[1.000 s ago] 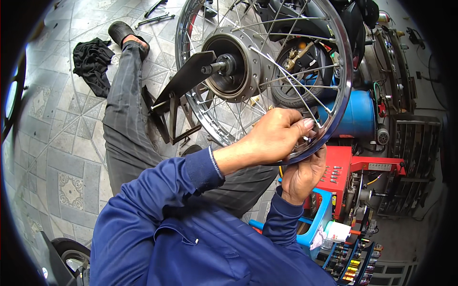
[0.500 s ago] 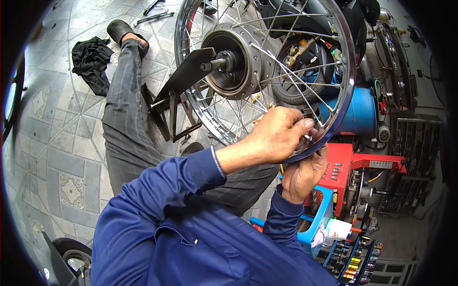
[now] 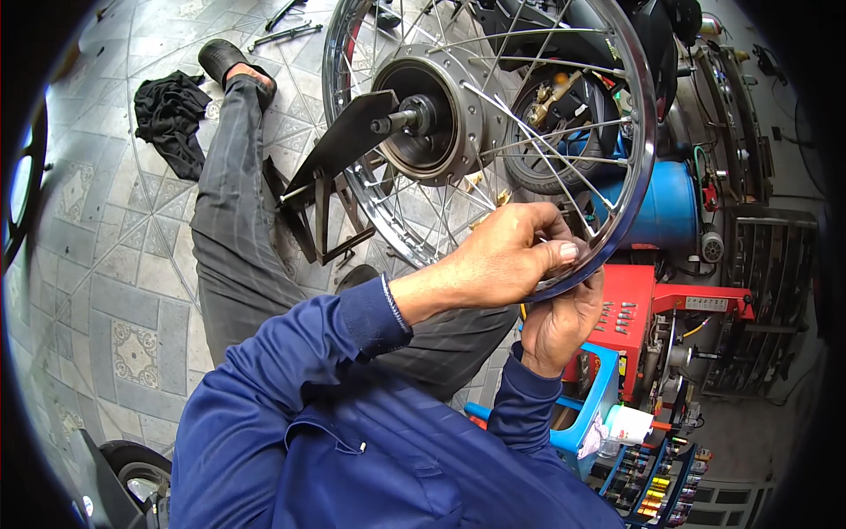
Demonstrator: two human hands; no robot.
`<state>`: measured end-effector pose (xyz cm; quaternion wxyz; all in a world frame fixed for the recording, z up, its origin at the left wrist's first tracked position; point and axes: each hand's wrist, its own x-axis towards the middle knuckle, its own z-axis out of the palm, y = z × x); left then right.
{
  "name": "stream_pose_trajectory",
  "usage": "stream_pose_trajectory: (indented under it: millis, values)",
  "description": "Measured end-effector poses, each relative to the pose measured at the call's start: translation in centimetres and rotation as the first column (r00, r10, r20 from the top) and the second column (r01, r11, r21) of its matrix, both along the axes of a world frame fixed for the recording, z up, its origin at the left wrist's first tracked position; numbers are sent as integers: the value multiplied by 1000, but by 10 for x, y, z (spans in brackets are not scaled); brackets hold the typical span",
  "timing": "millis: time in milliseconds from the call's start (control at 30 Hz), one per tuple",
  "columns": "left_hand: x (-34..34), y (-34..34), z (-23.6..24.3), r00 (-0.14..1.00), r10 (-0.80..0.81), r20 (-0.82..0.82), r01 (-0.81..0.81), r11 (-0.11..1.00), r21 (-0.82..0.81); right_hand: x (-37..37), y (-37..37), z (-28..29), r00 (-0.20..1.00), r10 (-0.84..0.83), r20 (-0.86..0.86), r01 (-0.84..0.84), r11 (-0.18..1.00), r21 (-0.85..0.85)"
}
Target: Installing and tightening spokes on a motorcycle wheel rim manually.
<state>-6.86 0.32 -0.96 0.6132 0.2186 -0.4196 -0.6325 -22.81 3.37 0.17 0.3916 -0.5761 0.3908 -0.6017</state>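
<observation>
A spoked motorcycle wheel (image 3: 646,132) with a shiny rim stands before me, its grey hub (image 3: 471,110) carried by an axle on a black metal stand (image 3: 330,154). At the rim's near lower part, my left hand (image 3: 515,251) reaches inside among the spokes (image 3: 551,150). Thumb and curled fingers pinch together there; whatever lies between them is too small and covered to name. Under the same stretch, on the outer side, my right hand (image 3: 561,328) is closed with fingers bent up against the rim. Its fingertips and anything in them are hidden.
Right of the wheel are a blue drum (image 3: 661,207), a red machine (image 3: 627,304) with small parts on top, and a blue plastic stool (image 3: 595,388). A motorcycle (image 3: 564,35) is behind the wheel. Black cloth (image 3: 172,123) and tools (image 3: 286,35) lie on the tiled floor.
My left hand has shifted slightly at the rim, its fingers now curled further in beside the thumb. The right hand stays almost in place, and the wheel looks unmoved.
</observation>
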Motion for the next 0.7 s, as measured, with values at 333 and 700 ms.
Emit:
stream_pose_trajectory:
  millis: [333, 700]
  values:
    - [20, 15, 11, 942, -169, -289, 207, 972, 108, 2, 1, -1, 998, -7, -69, 8, 1000, 11]
    - [-2, 16, 38, 953, 8, -302, 109, 923, 368, 13, 1, 3, 999, -24, -34, 22, 998, -52]
